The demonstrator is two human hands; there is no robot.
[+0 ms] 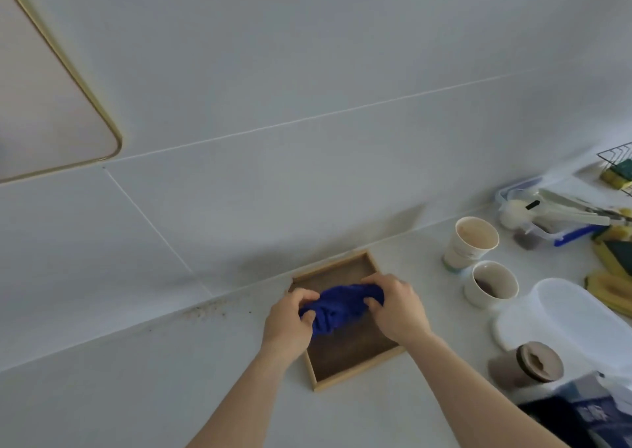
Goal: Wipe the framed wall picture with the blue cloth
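Note:
A bunched blue cloth (337,305) is held between both hands above a shallow wooden tray (355,355) that lies on the white counter against the wall. My left hand (290,321) grips the cloth's left end and my right hand (396,307) grips its right end. High on the wall at the far left hangs the framed picture (44,105), pale with a thin gold frame and a rounded corner; only its lower right part shows. Both hands are well below and to the right of it.
To the right on the counter stand a paper cup (470,242), a white mug (490,285), a white plastic lid (561,314), a brown round-lidded jar (537,362), a clear box of utensils (550,211), yellow sponges (608,287) and a wire rack (619,164). Crumbs (208,309) lie along the wall joint.

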